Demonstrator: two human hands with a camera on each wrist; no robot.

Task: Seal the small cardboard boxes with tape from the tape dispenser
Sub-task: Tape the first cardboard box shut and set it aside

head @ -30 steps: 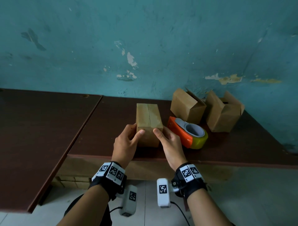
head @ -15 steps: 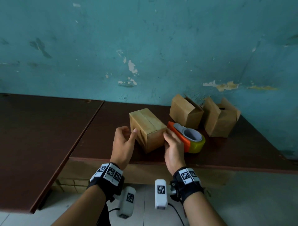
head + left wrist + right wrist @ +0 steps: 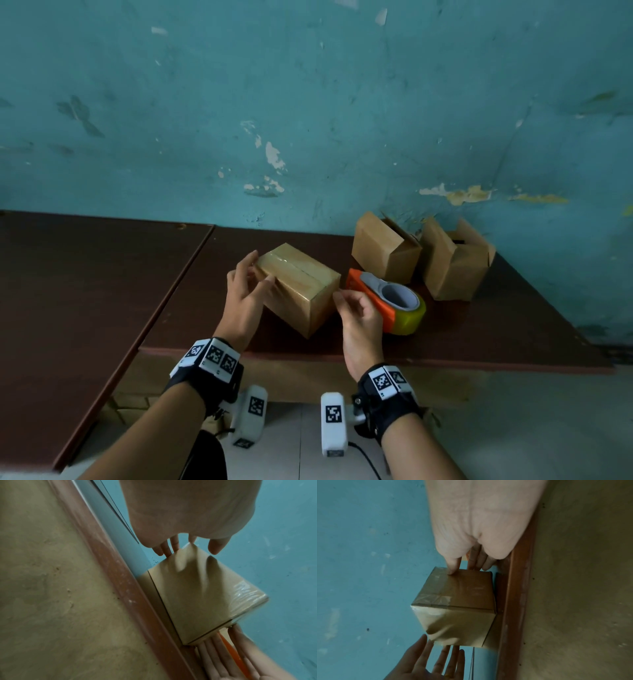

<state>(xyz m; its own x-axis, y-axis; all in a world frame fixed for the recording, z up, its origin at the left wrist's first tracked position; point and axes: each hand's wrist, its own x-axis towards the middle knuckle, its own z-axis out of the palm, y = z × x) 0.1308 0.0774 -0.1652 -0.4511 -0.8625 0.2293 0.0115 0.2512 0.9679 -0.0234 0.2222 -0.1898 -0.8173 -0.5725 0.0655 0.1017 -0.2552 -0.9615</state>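
A small cardboard box (image 3: 301,284) with clear tape over its top seam sits slanted near the table's front edge. My left hand (image 3: 250,287) touches its left end with straight, spread fingers. My right hand (image 3: 352,305) sits at its right corner, with the thumb on the near face and the fingers along the far end. The left wrist view has the left hand (image 3: 190,543) above the box (image 3: 197,595) and the right fingers (image 3: 216,655) below it. In the right wrist view the right thumb (image 3: 452,570) presses the taped box (image 3: 458,608). The orange tape dispenser (image 3: 394,301) lies just right of my right hand.
Two more cardboard boxes (image 3: 383,253) (image 3: 452,263) with raised flaps stand against the teal wall (image 3: 308,120) behind the dispenser. The brown table (image 3: 479,335) abuts a second brown table (image 3: 85,291) on the left. Tiled floor lies below the front edge.
The box has been turned on the table, its near end swinging right, so it now lies slanted. My left hand has moved to its far-left end; the right hand has shifted to its right corner.
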